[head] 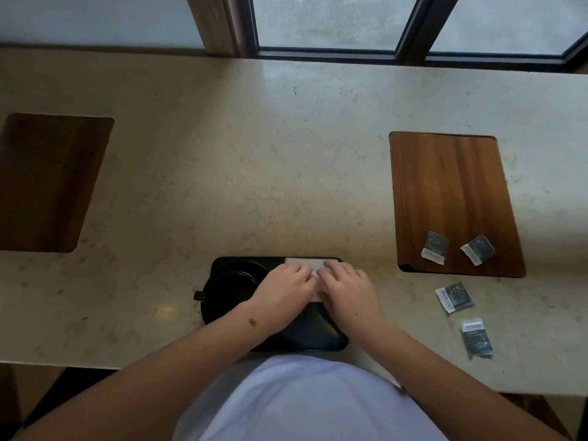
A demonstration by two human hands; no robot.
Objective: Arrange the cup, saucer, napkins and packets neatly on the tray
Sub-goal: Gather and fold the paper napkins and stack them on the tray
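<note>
1. Napkins, a white folded paper stack (304, 262), lie at the 12 o'clock end of the black rectangular plastic tray (331, 340), on its right half, mostly hidden under both hands.
2. My left hand (284, 289) and right hand (348, 289) rest side by side on the stack, fingers bent and pressing down; I cannot tell whether either grip pinches the paper or only flattens it.
3. At 9 o'clock from the napkins sits the black round cup (230, 300) on what looks like a black saucer (238, 265), handle pointing to 9 o'clock; the dark-on-dark makes their edges hard to separate.
4. I judge the step in hand to be squaring the napkins: I would push the stack with flat fingertips until its far edge runs parallel to the tray's rim, keeping the layers from fanning.
5. Four small grey-and-white foil packets wait off the tray at 3 o'clock: two (435, 246) (478, 249) on the brown wooden inlay panel (451, 186), two (454, 296) (476, 338) on the beige marble table (222, 154).
6. I would leave bare tray toward 6 o'clock for those packets.
</note>
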